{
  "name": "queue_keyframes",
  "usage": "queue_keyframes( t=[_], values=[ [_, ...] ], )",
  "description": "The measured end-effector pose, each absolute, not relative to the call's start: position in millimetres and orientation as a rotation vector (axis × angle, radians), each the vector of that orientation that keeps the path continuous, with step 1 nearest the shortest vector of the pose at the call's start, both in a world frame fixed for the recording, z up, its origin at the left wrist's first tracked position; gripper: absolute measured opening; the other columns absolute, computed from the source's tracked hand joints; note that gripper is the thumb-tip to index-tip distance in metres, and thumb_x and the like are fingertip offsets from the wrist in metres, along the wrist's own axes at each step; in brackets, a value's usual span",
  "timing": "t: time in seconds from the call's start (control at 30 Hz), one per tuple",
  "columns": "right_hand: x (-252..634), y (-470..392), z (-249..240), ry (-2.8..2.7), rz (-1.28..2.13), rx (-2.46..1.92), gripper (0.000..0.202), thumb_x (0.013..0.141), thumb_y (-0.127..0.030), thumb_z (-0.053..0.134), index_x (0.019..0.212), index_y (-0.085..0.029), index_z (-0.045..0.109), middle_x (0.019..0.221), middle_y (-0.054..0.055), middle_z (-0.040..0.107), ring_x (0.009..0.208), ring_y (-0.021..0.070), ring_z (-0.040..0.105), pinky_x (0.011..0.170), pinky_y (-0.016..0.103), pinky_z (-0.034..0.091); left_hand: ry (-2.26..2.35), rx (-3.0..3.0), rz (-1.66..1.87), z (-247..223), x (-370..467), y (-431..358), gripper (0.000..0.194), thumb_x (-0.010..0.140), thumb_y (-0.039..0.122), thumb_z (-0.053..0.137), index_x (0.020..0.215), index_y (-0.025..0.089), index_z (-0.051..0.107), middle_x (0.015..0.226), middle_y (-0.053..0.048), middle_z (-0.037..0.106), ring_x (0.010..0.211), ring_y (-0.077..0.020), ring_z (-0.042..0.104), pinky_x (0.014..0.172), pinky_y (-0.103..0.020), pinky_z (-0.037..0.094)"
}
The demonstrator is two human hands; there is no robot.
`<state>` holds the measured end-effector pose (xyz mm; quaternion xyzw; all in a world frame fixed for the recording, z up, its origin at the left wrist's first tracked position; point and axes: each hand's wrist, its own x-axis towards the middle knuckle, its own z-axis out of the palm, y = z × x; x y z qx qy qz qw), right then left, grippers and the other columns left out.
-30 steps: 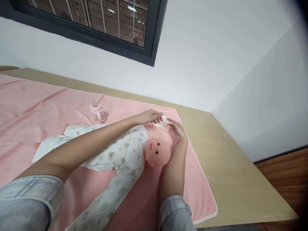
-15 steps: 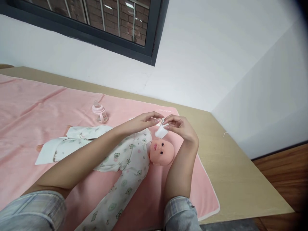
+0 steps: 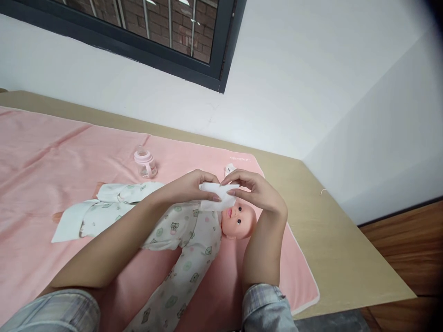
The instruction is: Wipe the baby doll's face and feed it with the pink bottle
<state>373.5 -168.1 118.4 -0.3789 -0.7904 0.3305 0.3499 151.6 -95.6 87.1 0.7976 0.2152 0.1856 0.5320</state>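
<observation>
A thin white tissue [image 3: 219,197] is spread between my two hands, over the doll's neck and chin. My left hand [image 3: 194,186] pinches its left part between thumb and fingers. My right hand [image 3: 258,190] grips its right part the same way. Below the hands lies a baby doll [image 3: 245,220] on its back, its face visible, dressed in a white outfit [image 3: 194,230] with small printed figures. Just behind my right hand's fingers sits a small white packet [image 3: 230,169], partly hidden.
A pink blanket [image 3: 69,157] covers much of the wooden table [image 3: 332,258]. Behind the doll's legs stands a baby bottle [image 3: 145,162] with a pink collar. A white wall and a dark-framed window [image 3: 221,69] rise behind the table.
Both hands have moved closer to the camera, away from the packet. The tissue, bunched before, is now drawn out flat between them. The small packet has come into view behind.
</observation>
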Motion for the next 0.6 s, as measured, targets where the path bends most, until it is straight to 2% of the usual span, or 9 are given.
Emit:
queue_keyframes(
  t=[0.07,0.13,0.23,0.3,0.37,0.47,0.6],
  values=[
    [373,-167,117,-2.038,0.849,-1.003,0.021,0.088,-0.027,0.063,0.108,-0.027,0.07,0.109,0.004,0.066,0.102,0.0165,0.061,0.091,0.032,0.051,0.534,1.904,0.437,87,149,-96,0.032,0.078,0.045,0.076,0.083,0.015,0.068,0.072,0.002,0.059,0.067,-0.0139,0.055,0.058,-0.022,0.04],
    [370,-165,116,-2.017,0.831,-1.04,0.023,0.087,-0.027,0.064,0.11,-0.027,0.068,0.11,0.004,0.065,0.098,0.016,0.061,0.09,0.033,0.052,0.499,1.921,0.49,86,149,-96,0.029,0.079,0.043,0.075,0.081,0.015,0.069,0.074,0.001,0.061,0.069,-0.0145,0.056,0.061,-0.023,0.042],
    [363,-165,115,-1.99,0.729,-1.102,0.03,0.084,-0.028,0.067,0.114,-0.031,0.067,0.114,0.003,0.062,0.098,0.0163,0.061,0.093,0.036,0.052,0.412,1.947,0.674,82,152,-96,0.021,0.078,0.037,0.077,0.082,0.017,0.073,0.095,-0.003,0.065,0.091,-0.019,0.061,0.08,-0.026,0.047],
    [360,-165,115,-1.97,0.629,-1.125,0.035,0.082,-0.028,0.069,0.117,-0.033,0.065,0.118,0.004,0.06,0.105,0.0179,0.059,0.098,0.039,0.05,0.383,1.94,0.802,81,154,-96,0.016,0.076,0.033,0.078,0.084,0.019,0.075,0.109,-0.004,0.064,0.108,-0.0219,0.059,0.095,-0.03,0.044],
    [363,-164,115,-1.941,0.581,-1.139,0.038,0.081,-0.029,0.071,0.118,-0.033,0.064,0.125,0.004,0.057,0.113,0.0191,0.057,0.101,0.039,0.049,0.379,1.919,0.875,82,153,-96,0.014,0.077,0.032,0.078,0.084,0.02,0.074,0.117,-0.004,0.063,0.117,-0.023,0.055,0.103,-0.032,0.041],
    [380,-152,113,-1.871,0.677,-1.156,0.039,0.081,-0.032,0.071,0.118,-0.032,0.063,0.13,0.004,0.056,0.113,0.0192,0.058,0.1,0.038,0.049,0.425,1.888,0.832,85,150,-98,0.019,0.08,0.036,0.075,0.086,0.019,0.073,0.116,-0.005,0.066,0.113,-0.0239,0.058,0.098,-0.032,0.045],
    [419,-121,92,-1.707,0.889,-1.22,0.035,0.08,-0.037,0.071,0.113,-0.026,0.065,0.128,0.006,0.06,0.105,0.02,0.062,0.092,0.037,0.052,0.542,1.929,0.693,86,148,-99,0.029,0.081,0.044,0.071,0.085,0.016,0.069,0.088,-0.003,0.068,0.087,-0.0215,0.063,0.076,-0.028,0.049]
  ],
)
